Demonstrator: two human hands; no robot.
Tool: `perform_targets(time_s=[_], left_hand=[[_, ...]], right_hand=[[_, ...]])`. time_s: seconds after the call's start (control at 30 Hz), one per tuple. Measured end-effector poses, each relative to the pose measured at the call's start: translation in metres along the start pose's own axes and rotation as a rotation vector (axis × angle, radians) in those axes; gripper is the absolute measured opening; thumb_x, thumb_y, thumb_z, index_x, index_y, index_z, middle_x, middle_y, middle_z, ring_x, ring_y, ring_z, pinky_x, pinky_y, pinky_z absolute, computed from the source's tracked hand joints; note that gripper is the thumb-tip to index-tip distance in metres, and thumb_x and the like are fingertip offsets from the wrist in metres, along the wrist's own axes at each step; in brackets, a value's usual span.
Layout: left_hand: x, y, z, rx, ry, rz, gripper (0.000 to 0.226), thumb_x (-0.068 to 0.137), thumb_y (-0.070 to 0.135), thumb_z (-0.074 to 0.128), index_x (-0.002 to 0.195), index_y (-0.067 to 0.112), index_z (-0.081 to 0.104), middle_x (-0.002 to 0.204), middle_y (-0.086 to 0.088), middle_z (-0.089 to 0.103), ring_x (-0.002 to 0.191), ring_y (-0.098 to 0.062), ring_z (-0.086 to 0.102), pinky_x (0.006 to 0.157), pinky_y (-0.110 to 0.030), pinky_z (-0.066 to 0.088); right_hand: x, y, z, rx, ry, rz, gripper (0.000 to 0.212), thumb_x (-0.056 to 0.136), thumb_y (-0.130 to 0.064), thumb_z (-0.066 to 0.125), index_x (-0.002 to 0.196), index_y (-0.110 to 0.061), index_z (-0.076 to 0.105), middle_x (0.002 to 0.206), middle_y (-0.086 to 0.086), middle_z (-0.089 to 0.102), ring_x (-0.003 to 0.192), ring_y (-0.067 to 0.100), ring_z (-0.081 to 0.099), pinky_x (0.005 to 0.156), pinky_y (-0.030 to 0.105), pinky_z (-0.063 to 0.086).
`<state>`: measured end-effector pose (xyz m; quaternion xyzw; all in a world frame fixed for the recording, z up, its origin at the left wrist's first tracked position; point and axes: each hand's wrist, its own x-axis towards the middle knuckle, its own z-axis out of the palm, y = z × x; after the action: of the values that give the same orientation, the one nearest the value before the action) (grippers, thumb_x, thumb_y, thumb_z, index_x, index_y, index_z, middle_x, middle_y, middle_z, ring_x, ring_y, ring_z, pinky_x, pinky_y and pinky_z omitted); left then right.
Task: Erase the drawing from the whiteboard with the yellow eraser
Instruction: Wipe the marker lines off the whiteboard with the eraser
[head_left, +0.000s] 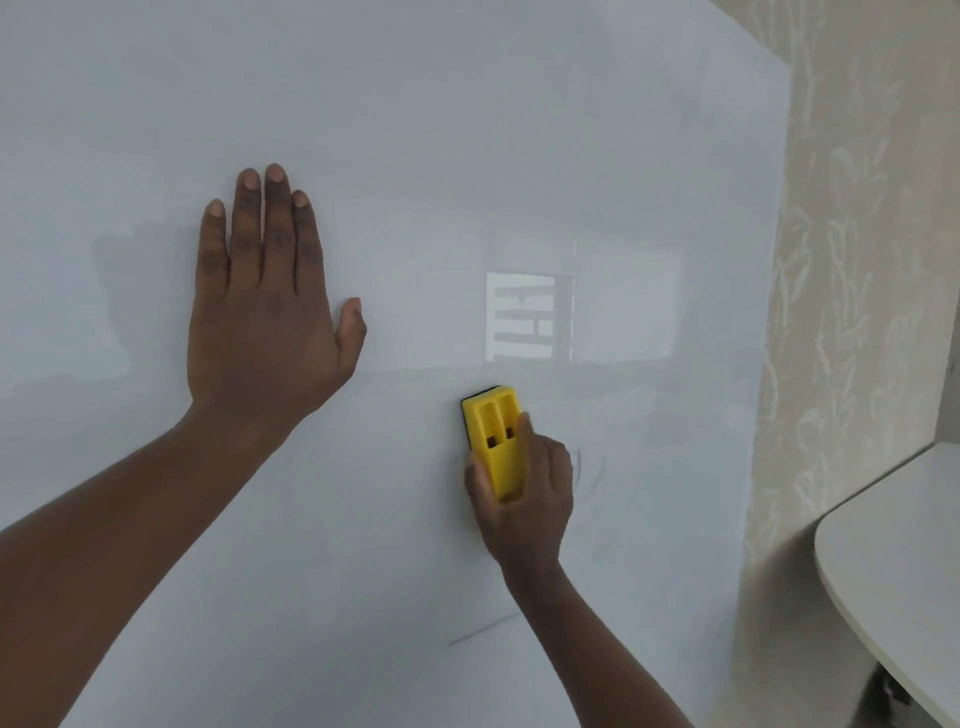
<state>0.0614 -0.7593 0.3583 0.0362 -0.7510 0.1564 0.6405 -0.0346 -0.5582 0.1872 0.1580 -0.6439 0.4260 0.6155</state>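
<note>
whiteboard | L hand flat, fingers spread | R hand gripping yellow eraser

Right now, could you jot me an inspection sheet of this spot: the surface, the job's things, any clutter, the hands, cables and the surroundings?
Surface: whiteboard, mostly wiped; it shows a bright window reflection, and faint curved marks remain just right of the right hand.
Job's things: yellow eraser, upright, dark pad against the board.
Clutter: nothing seen.
Hands: left hand open, flat on the board, fingers up; right hand shut on the eraser's lower half.
Cables: nothing seen.
Surroundings: patterned beige wallpaper to the right of the board; rounded edge of a pale table at lower right, with something dark beneath it, too blurred to tell.
</note>
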Motion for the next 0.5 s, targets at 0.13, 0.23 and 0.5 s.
perform_targets(time_s=[0.13,0.23,0.5], left_hand=[[-0.005,0.001,0.002,-0.025,-0.001,0.021,0.078,0.101,0.043,0.027,0.158,-0.005,0.004,0.167,-0.028,0.004,0.157,-0.04,0.001,0.129,-0.053,0.003],[-0.016,0.006,0.002,-0.03,-0.016,0.024,0.077,0.101,0.042,0.026,0.158,-0.005,0.003,0.167,-0.028,0.003,0.157,-0.039,0.001,0.129,-0.053,0.003],[-0.034,0.017,0.006,-0.044,-0.02,0.01,0.076,0.101,0.039,0.025,0.158,-0.005,0.002,0.167,-0.028,0.002,0.158,-0.038,0.0,0.13,-0.051,0.0]], right_hand=[[-0.052,0.003,-0.009,-0.105,-0.13,-0.344,0.058,0.087,-0.047,0.068,0.128,-0.008,0.057,0.111,0.001,0.059,0.087,0.02,0.057,0.075,0.032,0.043],[-0.045,0.023,-0.02,-0.15,-0.191,-0.494,0.06,0.087,-0.043,0.073,0.131,-0.006,0.055,0.113,0.006,0.064,0.087,0.024,0.059,0.076,0.034,0.044],[0.026,0.079,-0.041,-0.155,-0.202,-0.389,0.049,0.093,-0.025,0.066,0.135,-0.003,0.053,0.132,0.013,0.061,0.119,0.029,0.055,0.103,0.035,0.043]])
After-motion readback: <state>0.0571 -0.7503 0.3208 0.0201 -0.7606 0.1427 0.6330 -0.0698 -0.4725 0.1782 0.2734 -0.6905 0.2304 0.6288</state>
